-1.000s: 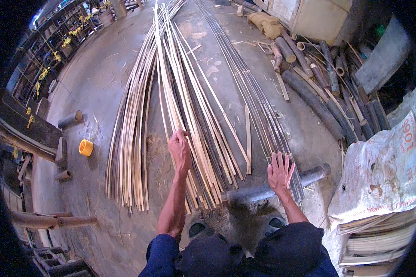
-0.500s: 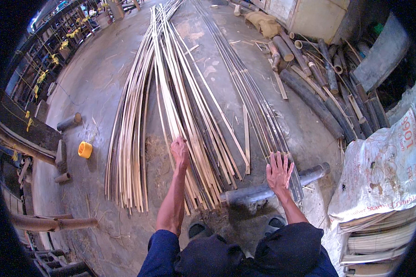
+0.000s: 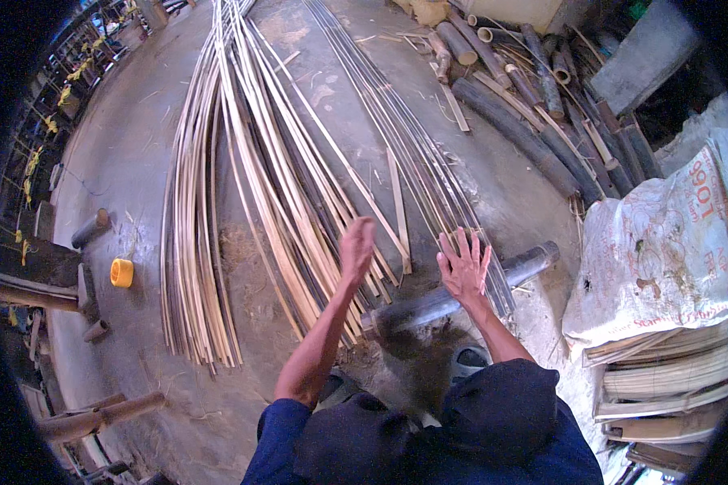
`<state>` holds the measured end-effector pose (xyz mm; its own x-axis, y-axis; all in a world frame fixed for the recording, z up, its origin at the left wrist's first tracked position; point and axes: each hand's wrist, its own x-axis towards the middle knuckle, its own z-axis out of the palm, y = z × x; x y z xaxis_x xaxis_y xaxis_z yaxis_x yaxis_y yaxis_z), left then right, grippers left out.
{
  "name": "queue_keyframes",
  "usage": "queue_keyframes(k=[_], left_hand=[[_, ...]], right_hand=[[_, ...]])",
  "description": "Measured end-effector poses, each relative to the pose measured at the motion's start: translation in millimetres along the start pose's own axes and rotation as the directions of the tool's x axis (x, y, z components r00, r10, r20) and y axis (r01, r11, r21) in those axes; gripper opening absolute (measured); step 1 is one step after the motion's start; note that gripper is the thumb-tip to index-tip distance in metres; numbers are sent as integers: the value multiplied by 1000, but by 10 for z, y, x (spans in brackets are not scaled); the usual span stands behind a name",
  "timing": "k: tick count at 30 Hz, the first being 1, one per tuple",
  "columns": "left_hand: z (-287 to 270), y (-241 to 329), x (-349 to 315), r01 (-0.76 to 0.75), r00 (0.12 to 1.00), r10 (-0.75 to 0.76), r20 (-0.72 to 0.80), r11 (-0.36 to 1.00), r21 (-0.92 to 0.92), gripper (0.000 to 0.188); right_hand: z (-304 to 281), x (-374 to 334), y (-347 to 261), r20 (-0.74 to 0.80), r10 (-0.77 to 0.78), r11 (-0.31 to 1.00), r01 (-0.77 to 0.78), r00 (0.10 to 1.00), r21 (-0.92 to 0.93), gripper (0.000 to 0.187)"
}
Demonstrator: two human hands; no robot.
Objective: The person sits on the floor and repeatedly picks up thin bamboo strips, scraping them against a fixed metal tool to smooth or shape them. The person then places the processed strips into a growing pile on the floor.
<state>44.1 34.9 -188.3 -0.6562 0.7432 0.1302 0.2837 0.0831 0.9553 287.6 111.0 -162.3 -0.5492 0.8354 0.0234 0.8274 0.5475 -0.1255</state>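
Observation:
My right hand (image 3: 464,267) lies with fingers spread over a narrow row of dark bamboo strips (image 3: 400,133), where they cross a thick dark bamboo pole (image 3: 416,312) on the floor. My left hand (image 3: 358,249) is raised to the left of it, seen edge-on above the ends of the middle bundle of pale bamboo strips (image 3: 279,210). Its fingers are blurred, and no strip shows in them. Farther left, another bundle of pale strips (image 3: 192,242) fans toward me. The bundles converge at the far end.
A yellow ring-shaped roll (image 3: 121,273) sits on the floor at left, near short bamboo pieces (image 3: 91,229). Thick bamboo poles (image 3: 530,145) are piled at back right. A white printed sack (image 3: 655,250) rests on stacked slats (image 3: 671,368) at right.
My left hand has left the pale strips and moved right, toward my right hand. My right hand stays spread on the dark strips. The whole view has shifted a little.

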Motion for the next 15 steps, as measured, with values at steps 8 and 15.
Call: queue_keyframes(k=[8, 15], left_hand=[[1106, 92, -109, 676, 707, -473, 526, 670, -306, 25], [763, 425, -460, 586, 741, -669, 67, 594, -552, 33]], right_hand=[[27, 14, -15, -57, -8, 997, 12, 998, 75, 55], [17, -2, 27, -16, 56, 998, -55, 998, 29, 60]])
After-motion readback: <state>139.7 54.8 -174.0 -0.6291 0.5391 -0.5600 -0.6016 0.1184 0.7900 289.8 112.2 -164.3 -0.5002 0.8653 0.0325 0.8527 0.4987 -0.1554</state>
